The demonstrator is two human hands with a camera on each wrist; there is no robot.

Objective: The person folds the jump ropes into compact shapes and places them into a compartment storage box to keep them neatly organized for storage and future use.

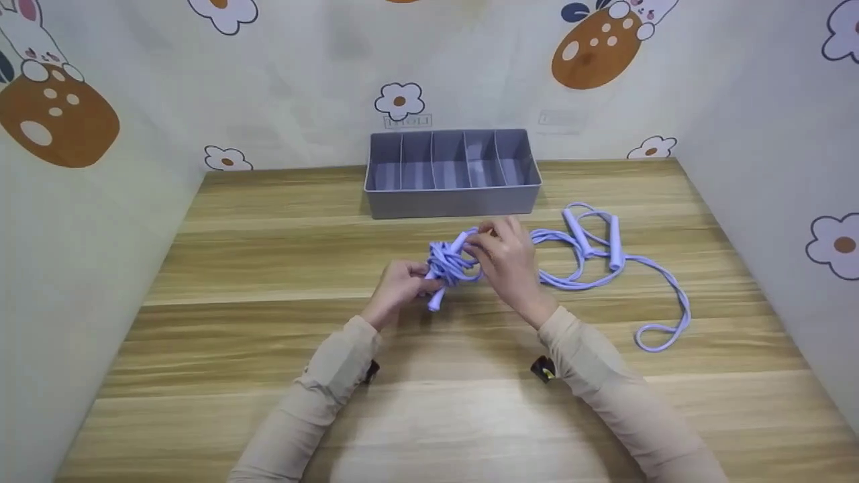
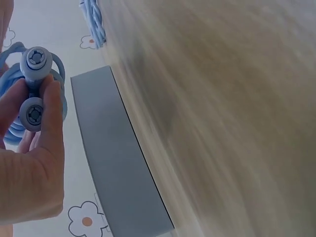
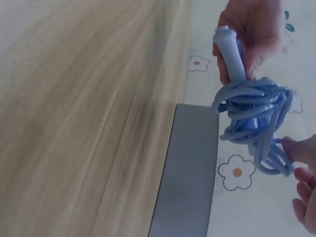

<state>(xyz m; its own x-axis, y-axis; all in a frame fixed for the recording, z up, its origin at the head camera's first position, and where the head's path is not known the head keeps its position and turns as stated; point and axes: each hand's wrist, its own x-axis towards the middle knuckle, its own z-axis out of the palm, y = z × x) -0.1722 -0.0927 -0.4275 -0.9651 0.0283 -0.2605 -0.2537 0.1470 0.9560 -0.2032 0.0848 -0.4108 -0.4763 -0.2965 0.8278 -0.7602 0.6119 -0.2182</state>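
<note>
A light purple-blue jump rope (image 1: pixel 448 263) is wound in several turns around its own two handles, held above the table. My left hand (image 1: pixel 400 288) grips the handles near their lower ends. In the left wrist view, thumb and fingers pinch the two handle ends (image 2: pixel 36 59), which lie side by side. At the bundle's far end, my right hand (image 1: pixel 508 263) pinches the rope between thumb and fingers. The right wrist view shows the wrapped coils (image 3: pixel 254 106) crossing over the handles, with loose loops (image 3: pixel 272 165) at the right fingertips.
A second jump rope lies loosely on the table to the right, with two handles (image 1: pixel 615 243) and a trailing loop (image 1: pixel 684 308). Behind the hands stands a grey divided box (image 1: pixel 453 202) with several compartments. Patterned walls (image 1: pixel 302 87) enclose the table's back and sides.
</note>
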